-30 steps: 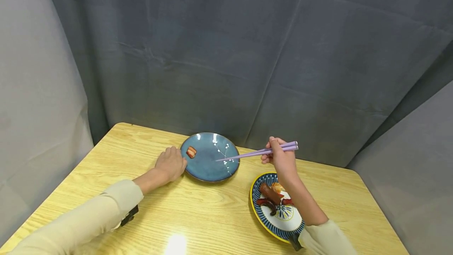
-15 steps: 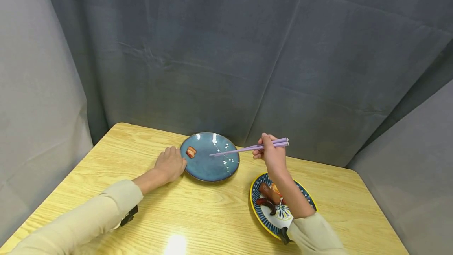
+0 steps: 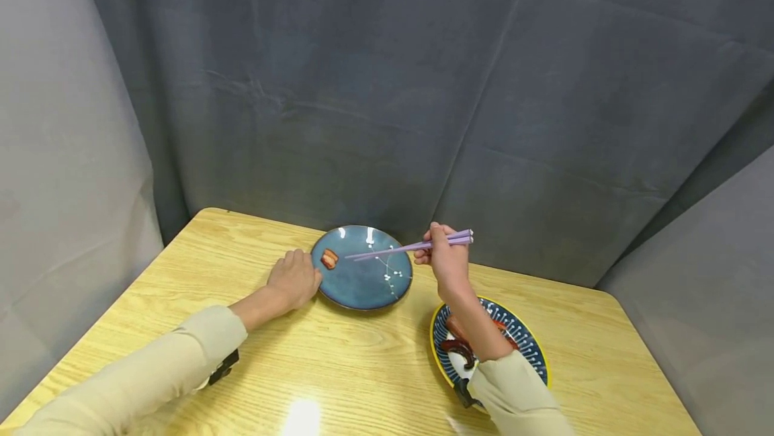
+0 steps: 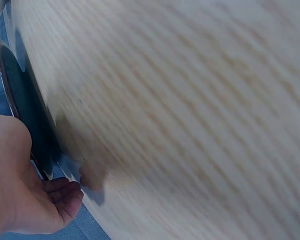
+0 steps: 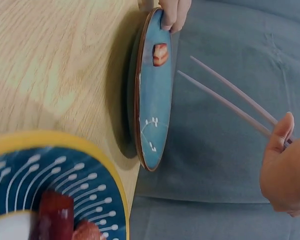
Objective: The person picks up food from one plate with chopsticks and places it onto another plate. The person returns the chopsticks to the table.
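Observation:
My right hand [image 3: 449,260] holds a pair of lilac chopsticks [image 5: 230,100] in the air. In the right wrist view their tips are slightly apart with nothing between them. Below the tips stands a blue plate [image 3: 363,288] with a white blossom pattern. A small piece of red-and-white striped meat [image 3: 329,258] lies near its left edge. My left hand [image 3: 293,279] grips the plate's left rim; the left wrist view shows the thumb over the rim and the fingers curled by its underside.
A yellow-rimmed patterned plate [image 3: 532,349] stands nearer on the right, partly hidden by my right forearm. It bears a dark curled piece [image 3: 459,351] and other reddish food. Grey curtain [image 3: 387,100] hangs behind the wooden table [image 3: 338,369].
My right hand has moved left and a little up, carrying the chopsticks' tips across the blue plate closer to the meat. The left hand stays on the rim.

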Available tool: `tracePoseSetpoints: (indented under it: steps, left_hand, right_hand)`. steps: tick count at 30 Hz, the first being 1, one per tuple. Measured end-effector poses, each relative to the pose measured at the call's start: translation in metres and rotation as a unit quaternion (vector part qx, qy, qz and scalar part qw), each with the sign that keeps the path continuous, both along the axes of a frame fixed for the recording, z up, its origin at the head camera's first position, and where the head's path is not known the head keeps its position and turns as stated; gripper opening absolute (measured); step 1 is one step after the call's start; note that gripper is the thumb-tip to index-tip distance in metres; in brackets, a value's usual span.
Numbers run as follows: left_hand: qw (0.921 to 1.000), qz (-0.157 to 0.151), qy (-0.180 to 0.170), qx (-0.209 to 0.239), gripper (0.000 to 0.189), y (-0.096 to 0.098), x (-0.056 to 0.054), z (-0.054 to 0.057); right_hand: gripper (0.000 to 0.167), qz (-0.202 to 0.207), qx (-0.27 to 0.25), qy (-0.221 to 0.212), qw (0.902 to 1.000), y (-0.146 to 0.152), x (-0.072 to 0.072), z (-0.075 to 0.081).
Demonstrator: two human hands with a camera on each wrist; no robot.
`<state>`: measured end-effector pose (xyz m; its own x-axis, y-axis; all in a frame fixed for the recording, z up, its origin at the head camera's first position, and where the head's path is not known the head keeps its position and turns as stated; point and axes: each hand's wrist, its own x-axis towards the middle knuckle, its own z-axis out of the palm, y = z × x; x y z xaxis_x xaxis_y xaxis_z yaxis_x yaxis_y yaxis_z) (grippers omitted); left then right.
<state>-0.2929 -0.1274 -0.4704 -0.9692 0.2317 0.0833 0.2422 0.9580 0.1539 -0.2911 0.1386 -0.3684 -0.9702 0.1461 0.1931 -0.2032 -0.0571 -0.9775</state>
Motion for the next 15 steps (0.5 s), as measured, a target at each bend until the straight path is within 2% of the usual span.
tracePoseSetpoints:
  steps: [7, 15]
  left_hand:
    - [1.0, 0.002, 0.004, 0.006, 0.033, 0.002, 0.001, 0.0]
    - [1.0, 0.0, 0.005, 0.004, 0.033, 0.002, 0.0, -0.001]
  right_hand:
    - [0.032, -0.005, -0.004, 0.013, 0.9999, -0.014, -0.002, -0.006]
    - [0.032, -0.018, 0.007, 0.001, 0.9998, -0.026, -0.004, -0.012]
